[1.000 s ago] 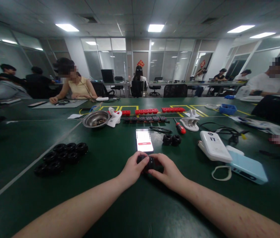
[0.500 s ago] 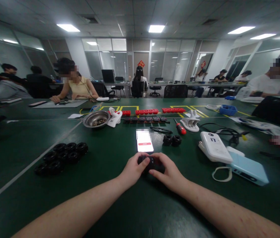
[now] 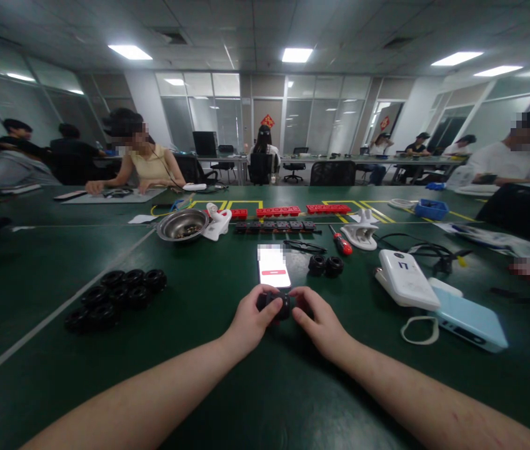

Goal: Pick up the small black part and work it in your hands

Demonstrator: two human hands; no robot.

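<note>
My left hand [image 3: 252, 317] is closed around a black toy wheel [image 3: 284, 306], its thumb pressed on the near side. More black shows behind the thumb, perhaps a second wheel. Close to the wheel's right side, my right hand [image 3: 319, 320] has its thumb and fingers apart and curved, and I see nothing held between them. Just beyond the hands lies a phone [image 3: 274, 275] with a lit screen. Two more black wheels [image 3: 325, 265] stand side by side to the right of it. Several black wheels [image 3: 119, 294] sit grouped on the left.
Farther back are a metal bowl [image 3: 166, 232] of small parts, black strip parts [image 3: 277, 227], red strip parts [image 3: 278, 211] and a screwdriver [image 3: 341, 242]. White device [image 3: 408, 278] and light blue box [image 3: 474, 315] lie right. Other people sit around.
My right hand has drawn its fingers apart; the dark piece between them before no longer shows there. The wheel in my left hand has shifted slightly up.
</note>
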